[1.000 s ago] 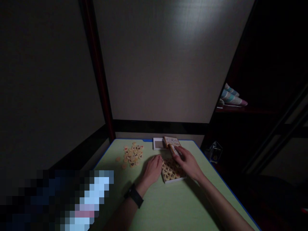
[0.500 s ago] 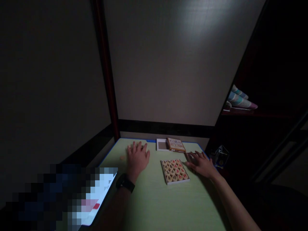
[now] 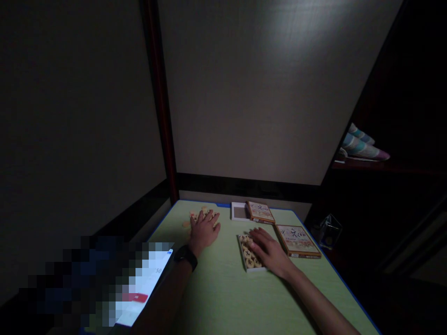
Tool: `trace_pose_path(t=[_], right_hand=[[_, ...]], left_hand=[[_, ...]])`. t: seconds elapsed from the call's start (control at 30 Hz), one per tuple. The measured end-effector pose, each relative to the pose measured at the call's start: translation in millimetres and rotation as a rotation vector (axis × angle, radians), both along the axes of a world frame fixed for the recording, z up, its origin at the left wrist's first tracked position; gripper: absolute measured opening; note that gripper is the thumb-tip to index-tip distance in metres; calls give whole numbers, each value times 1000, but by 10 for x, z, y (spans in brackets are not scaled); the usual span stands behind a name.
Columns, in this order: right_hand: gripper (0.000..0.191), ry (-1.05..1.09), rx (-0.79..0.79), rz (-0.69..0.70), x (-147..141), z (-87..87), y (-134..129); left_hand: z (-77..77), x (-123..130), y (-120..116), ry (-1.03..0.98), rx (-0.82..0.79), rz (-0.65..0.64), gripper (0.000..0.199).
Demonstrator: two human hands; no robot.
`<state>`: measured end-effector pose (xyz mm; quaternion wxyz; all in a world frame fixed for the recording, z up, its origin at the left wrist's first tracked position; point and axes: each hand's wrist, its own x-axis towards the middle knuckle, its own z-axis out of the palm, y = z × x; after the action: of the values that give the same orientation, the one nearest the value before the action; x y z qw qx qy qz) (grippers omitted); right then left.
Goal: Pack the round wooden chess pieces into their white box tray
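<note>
On the green table, a shallow white tray (image 3: 257,269) holds rows of round Chinese chess pieces (image 3: 248,254). My right hand (image 3: 268,251) lies over the tray's right part, fingers stretched out and the thumb apart, hiding many of the pieces. Farther left, my left hand (image 3: 204,232) rests with spread fingers on a loose group of chess pieces (image 3: 193,217). Some of these show around its fingertips; those under the palm are hidden. Neither hand visibly grips a piece.
A printed box lid (image 3: 298,239) lies right of the tray. At the back, a second lid (image 3: 261,212) partly covers a white open box (image 3: 239,211). A lit screen (image 3: 139,288) is at the lower left. A wall stands behind the green table (image 3: 220,298).
My right hand has moved left, from the box lid onto the tray of pieces, uncovering the lid. My left hand stays over the loose pieces, more of which now show. The view has shifted slightly.
</note>
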<state>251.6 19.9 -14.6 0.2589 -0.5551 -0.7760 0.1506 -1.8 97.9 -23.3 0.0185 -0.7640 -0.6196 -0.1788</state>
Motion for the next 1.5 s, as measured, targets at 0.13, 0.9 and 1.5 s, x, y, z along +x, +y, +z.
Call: trace_pose_path(t=[0.13,0.9,1.5], right_hand=[[60,-7,-13,-6,-6,-3,-3],[59,-47,0,26,35,-84,44],[59,-59,8,17,34,-87,46]], left_hand=[[-3,11,30,-3,-28,-61,47],[3,-123,195,44,-56,24,46],[56,136,119,44,-127,-150,45]])
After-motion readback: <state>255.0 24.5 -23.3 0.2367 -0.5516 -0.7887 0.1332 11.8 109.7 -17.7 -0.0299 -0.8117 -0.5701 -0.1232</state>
